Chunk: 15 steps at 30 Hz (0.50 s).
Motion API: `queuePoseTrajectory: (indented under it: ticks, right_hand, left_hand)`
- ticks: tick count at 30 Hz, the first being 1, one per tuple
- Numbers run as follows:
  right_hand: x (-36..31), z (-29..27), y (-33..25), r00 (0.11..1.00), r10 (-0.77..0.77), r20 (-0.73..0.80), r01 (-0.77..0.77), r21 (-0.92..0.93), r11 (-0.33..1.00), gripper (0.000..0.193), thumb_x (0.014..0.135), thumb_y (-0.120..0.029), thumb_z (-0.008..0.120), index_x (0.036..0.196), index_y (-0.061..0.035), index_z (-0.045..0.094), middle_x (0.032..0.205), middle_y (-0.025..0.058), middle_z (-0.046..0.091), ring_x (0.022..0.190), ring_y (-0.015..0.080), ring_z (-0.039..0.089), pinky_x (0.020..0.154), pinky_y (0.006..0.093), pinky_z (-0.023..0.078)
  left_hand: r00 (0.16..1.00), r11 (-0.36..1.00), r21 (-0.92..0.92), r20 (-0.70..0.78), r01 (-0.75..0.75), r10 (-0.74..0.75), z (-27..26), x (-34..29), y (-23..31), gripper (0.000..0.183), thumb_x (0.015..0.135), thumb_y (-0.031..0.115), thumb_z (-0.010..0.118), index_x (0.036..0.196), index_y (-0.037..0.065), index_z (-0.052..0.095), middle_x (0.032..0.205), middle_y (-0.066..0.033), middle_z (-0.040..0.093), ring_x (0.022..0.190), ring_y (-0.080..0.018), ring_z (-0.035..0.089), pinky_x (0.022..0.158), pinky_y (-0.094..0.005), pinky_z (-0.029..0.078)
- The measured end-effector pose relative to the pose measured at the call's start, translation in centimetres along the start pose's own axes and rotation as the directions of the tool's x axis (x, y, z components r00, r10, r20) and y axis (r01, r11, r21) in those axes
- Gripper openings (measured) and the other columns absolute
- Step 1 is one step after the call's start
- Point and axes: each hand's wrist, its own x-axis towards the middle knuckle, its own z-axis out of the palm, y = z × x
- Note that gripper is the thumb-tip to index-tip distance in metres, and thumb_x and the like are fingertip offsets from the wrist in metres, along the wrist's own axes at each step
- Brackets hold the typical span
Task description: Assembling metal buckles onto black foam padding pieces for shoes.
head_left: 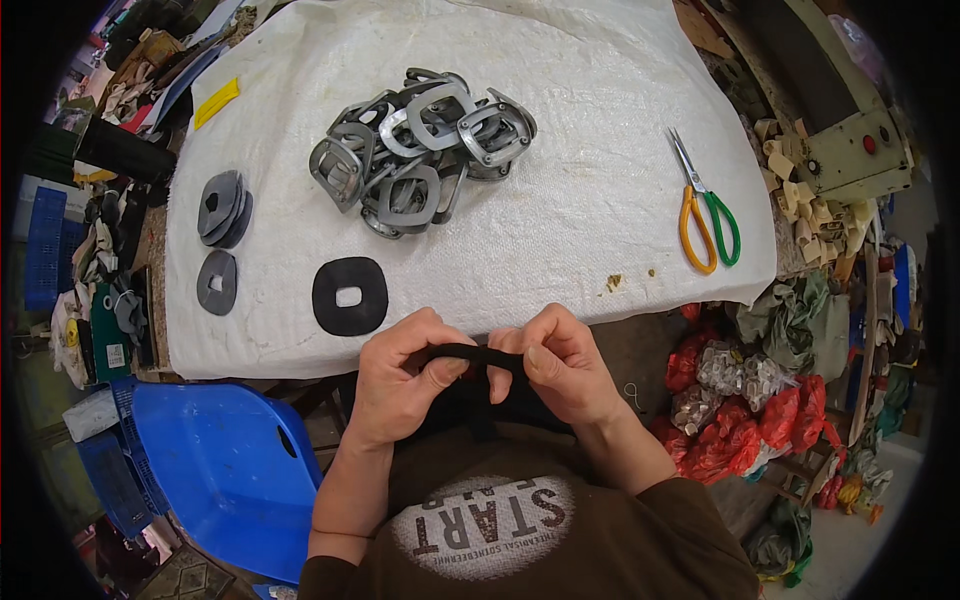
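Observation:
At the table's near edge, my left hand (pixel 408 375) and my right hand (pixel 565 365) pinch the two ends of a black, bendable strip-like piece (pixel 480 354), seen edge-on and slightly arched. Its full shape is hidden from this angle. Just beyond my left hand lies a black rounded-square pad (pixel 350 318) with a small slot in its middle. Further left are a single grey pad (pixel 217 297) with a hole and a small stack of grey pads (pixel 222 208). A heap of silvery metal frames (pixel 408 195) sits farther back at the middle of the table.
Scissors (pixel 697 212) with one orange and one green handle lie on the right of the white-covered table (pixel 600 130). A yellow strip (pixel 217 103) is at the far left. A blue plastic chair (pixel 215 470) stands at lower left; red plastic bags (pixel 735 435) crowd the lower right.

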Motion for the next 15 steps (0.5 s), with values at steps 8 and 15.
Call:
queuePoseTrajectory:
  ticks: [8,15]
  right_hand:
    - [-0.1,2.0,0.6,0.972,0.147,-0.184,-0.070,0.372,0.925,0.014,0.089,-0.018,0.052,0.086,-0.0069,0.045,0.070,0.0060,0.051,0.058,0.0113,0.044,0.058,0.0270,0.037]
    - [-0.4,2.1,0.1,0.953,0.277,-0.127,-0.202,0.418,0.886,0.008,0.091,-0.015,0.045,0.088,-0.0074,0.045,0.058,0.0041,0.046,0.051,0.0135,0.044,0.048,0.0263,0.033]
  left_hand:
    - [0.994,0.991,0.081,-0.033,-0.106,0.109,0.1,0.1,-0.3,0.015,0.076,0.013,0.068,0.081,0.000,0.062,0.068,-0.0029,0.050,0.060,-0.0102,0.044,0.054,-0.0222,0.034]
    - [0.982,0.965,0.181,0.054,-0.190,0.183,0.3,0.1,-0.5,0.013,0.070,0.005,0.070,0.081,0.002,0.064,0.065,-0.0031,0.048,0.057,-0.0113,0.044,0.050,-0.0226,0.032]
